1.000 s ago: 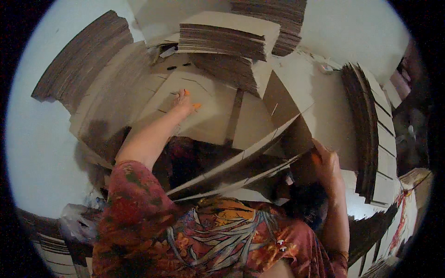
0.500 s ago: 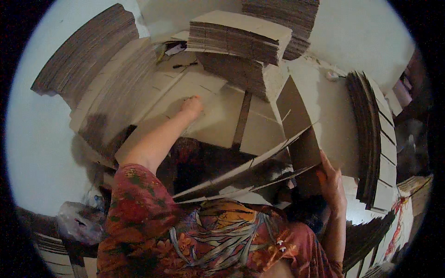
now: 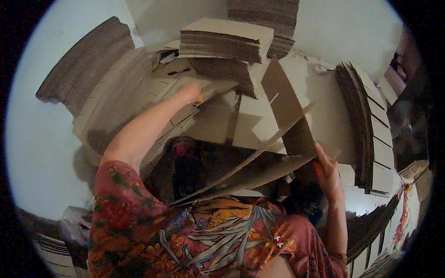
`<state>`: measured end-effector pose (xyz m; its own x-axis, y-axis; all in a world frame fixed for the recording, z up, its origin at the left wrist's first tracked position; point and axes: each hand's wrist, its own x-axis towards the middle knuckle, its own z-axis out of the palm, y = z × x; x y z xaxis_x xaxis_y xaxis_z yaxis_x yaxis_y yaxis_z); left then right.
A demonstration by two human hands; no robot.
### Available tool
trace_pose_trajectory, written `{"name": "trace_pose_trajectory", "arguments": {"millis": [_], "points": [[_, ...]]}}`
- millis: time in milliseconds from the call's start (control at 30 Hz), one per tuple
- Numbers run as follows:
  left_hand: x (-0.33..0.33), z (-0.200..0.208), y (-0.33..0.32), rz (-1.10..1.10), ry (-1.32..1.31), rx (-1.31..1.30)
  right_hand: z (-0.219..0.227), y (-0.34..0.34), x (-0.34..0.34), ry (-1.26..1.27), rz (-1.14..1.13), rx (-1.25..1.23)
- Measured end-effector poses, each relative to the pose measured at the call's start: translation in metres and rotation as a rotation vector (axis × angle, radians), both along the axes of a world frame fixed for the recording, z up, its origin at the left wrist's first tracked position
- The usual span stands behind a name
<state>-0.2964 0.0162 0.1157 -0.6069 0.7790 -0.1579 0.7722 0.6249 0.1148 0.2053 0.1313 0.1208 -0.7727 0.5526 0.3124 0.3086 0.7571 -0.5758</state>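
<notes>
Below pale walls [image 3: 350, 34], the outstretched left hand [image 3: 190, 94] grips cardboard [image 3: 216, 91].

Pale walls [image 3: 41, 143], rm corner [image 3: 135, 24], light prob. dim

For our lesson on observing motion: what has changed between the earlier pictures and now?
The left hand has moved slightly away from the body and taken hold of a cardboard sheet, raising its edge. The lower cardboard strip has tilted, showing more face. The right hand keeps its hold on the slotted cardboard; the cardboard stack straight ahead stayed put.
</notes>
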Motion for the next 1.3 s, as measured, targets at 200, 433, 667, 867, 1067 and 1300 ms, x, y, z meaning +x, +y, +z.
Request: {"name": "trace_pose_trajectory", "arguments": {"millis": [200,433,667,867,1067,1300], "points": [[0.023,0.017,0.006,0.093,-0.512,0.373,0.005,-0.004,0.002,0.136,0.158,0.068],[0.130,0.076,0.040,-0.223,-0.477,0.171,0.009,-0.004,0.000,0.297,0.162,0.243],[0.161,0.053,0.050,-0.398,-0.394,0.240,-0.001,-0.004,0.017,0.182,0.092,0.122],[0.197,0.059,0.059,-0.487,-0.604,0.449,0.002,0.002,0.019,0.058,0.009,0.050],[0.157,0.094,0.094,-0.396,-0.133,0.635,0.038,0.052,0.019,-0.096,-0.271,-0.066],[0.060,0.104,0.159,-0.208,0.534,0.536,0.000,0.124,0.004,-0.036,-0.217,0.125]]}}
